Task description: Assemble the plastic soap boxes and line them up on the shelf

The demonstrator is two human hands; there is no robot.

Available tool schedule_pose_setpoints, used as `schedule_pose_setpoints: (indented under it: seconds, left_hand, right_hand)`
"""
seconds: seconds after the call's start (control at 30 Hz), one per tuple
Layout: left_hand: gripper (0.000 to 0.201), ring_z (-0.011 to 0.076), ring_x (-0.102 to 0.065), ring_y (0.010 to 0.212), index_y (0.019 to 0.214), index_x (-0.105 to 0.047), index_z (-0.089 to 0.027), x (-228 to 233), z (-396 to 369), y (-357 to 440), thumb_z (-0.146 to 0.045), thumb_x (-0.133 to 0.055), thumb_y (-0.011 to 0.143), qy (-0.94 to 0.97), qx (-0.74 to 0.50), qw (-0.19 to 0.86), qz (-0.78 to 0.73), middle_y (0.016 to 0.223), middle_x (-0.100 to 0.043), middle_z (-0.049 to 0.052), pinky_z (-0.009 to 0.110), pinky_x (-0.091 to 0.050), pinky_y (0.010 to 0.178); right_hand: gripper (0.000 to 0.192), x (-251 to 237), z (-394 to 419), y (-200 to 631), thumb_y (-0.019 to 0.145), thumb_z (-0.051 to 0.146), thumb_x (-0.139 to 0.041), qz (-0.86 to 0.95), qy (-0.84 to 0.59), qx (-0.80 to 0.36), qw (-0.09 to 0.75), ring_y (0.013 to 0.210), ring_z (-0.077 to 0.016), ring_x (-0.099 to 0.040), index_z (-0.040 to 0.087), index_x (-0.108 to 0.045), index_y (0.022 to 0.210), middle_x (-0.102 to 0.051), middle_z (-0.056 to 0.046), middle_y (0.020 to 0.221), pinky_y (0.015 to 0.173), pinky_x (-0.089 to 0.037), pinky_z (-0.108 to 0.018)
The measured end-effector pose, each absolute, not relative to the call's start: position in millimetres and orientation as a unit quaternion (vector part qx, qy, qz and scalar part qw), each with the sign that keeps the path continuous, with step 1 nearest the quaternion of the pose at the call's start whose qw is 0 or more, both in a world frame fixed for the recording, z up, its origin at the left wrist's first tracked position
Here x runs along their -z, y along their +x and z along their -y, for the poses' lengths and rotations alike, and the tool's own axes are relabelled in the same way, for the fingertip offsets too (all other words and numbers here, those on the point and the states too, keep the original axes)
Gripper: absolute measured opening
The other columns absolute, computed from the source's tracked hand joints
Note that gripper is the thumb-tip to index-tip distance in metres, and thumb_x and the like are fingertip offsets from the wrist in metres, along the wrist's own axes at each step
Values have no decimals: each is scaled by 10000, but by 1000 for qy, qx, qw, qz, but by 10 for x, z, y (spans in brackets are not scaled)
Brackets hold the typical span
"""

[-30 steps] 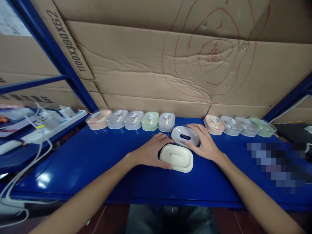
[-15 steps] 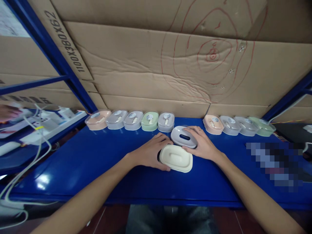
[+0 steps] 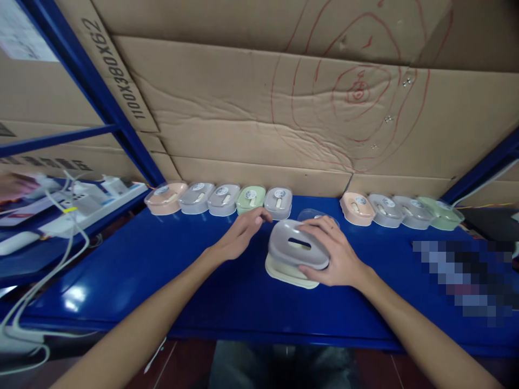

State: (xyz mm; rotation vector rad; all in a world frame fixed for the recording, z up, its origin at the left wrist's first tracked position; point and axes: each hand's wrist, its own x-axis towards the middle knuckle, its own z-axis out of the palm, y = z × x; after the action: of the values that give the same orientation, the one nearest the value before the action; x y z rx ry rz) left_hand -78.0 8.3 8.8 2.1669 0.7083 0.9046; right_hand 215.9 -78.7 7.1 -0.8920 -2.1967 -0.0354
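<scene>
The right hand [image 3: 338, 254] is clasped around a grey slotted cover [image 3: 298, 248], fingers over its far edge and thumb under the near side, and holds it on top of a cream oval tray [image 3: 284, 272] that lies on the blue shelf [image 3: 133, 270] near the middle of the front edge. The cover sits slightly askew on the tray — the tray's cream rim shows along the near left side beneath it. The left hand [image 3: 239, 236] holds nothing; it hovers loosely open just left of the cover, fingers stretched toward the back, the fingertips close to a grey closed box [image 3: 278, 202]. That box ends a row of five closed boxes along the back of the shelf: a peach box [image 3: 165, 197] at the far left, two more grey ones, then a green box [image 3: 250, 199]. Just behind the right hand a clear lid [image 3: 310, 215] lies on the shelf. To the right a second row stands against the cardboard wall [image 3: 259, 119] — a peach one [image 3: 356, 208] first, then greys and a green. On the neighbouring shelf at far left lie white power strips [image 3: 81, 200] and cables.
</scene>
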Motion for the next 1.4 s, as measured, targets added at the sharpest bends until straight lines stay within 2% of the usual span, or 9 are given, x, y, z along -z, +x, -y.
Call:
schedule_pose_setpoints:
  seconds: [0.17, 0.27, 0.4, 0.53, 0.73, 0.9, 1.07, 1.27, 1.4]
  left_hand:
    - [636, 341, -616, 1372, 1443, -588, -265, -96, 10, -730, -765, -437, 1081, 843, -329, 349, -242, 1464, -663, 135, 558, -457, 1207]
    - [796, 393, -485, 1534, 1604, -451, -310, -93, 84, -695, -758, -664, 982, 878, -258, 334, -226, 1666, -513, 156, 626, -382, 1281]
    - [988, 414, -481, 1517, 1599, -472, -299, -69, 136, -646, -704, -891, 802, 903, -175, 310, -240, 1616, -542, 153, 643, -385, 1279]
    - [975, 403, -515, 1458, 1523, -554, -289, -66, 148, -601, -715, -928, 730, 911, -161, 305, -226, 1496, -619, 128, 612, -415, 1258]
    - [1046, 419, -523, 1431, 1544, -524, -271, -58, 173, -564, -677, -957, 683, 926, -143, 271, -222, 1506, -601, 140, 629, -394, 1254]
    - [971, 412, -543, 1387, 1486, -552, -253, -64, 185, -538, -637, -957, 691, 936, -128, 247, -216, 1472, -617, 134, 620, -386, 1249]
    - [900, 416, -563, 1359, 1450, -559, -248, -99, 193, -524, -554, -951, 700, 941, -120, 224, -222, 1442, -632, 127, 604, -386, 1233]
    - [933, 417, -581, 1329, 1474, -560, -262, -92, 166, -536, -624, -939, 702, 945, -111, 205, -230, 1399, -660, 118, 607, -380, 1208]
    - [962, 410, -565, 1355, 1493, -558, -278, -107, 146, -567, -720, -912, 716, 943, -114, 219, -222, 1432, -652, 115, 599, -378, 1217]
  right_hand:
    - [808, -26, 883, 2038, 882, 623, -789, 888, -375, -12, 265, 1204, -398, -615, 255, -571, 1567, -637, -171, 1355, 1082, -510, -658]
    - [759, 3, 905, 2017, 917, 626, -756, 895, -393, -30, 211, 1197, -395, -592, 242, -594, 1552, -605, -176, 1335, 1084, -496, -674]
    - [661, -22, 916, 2010, 969, 631, -701, 899, -394, -54, 183, 1170, -363, -585, 221, -627, 1482, -578, -171, 1312, 1080, -499, -646]
    - [672, -71, 923, 2004, 965, 630, -700, 904, -391, -63, 160, 1197, -367, -590, 188, -614, 1464, -570, -184, 1330, 1084, -501, -640]
    - [844, -68, 932, 2029, 821, 552, -858, 911, -384, -73, 133, 1363, -413, -563, 186, -551, 1517, -525, -206, 1455, 1192, -466, -672]
    - [748, -25, 909, 2049, 849, 501, -867, 915, -366, -85, 148, 1359, -382, -591, 194, -581, 1468, -500, -208, 1487, 1103, -594, -553]
    - [699, 64, 855, 2017, 905, 593, -841, 920, -356, -54, 154, 1319, -386, -610, 171, -628, 1419, -511, -230, 1491, 1060, -619, -552]
    - [862, 85, 852, 2005, 842, 754, -837, 920, -359, -44, 150, 1375, -411, -579, 231, -603, 1486, -521, -213, 1532, 1144, -530, -628]
    - [779, 65, 881, 2005, 887, 699, -825, 915, -370, -64, 150, 1394, -415, -560, 258, -616, 1494, -516, -202, 1558, 1180, -477, -658]
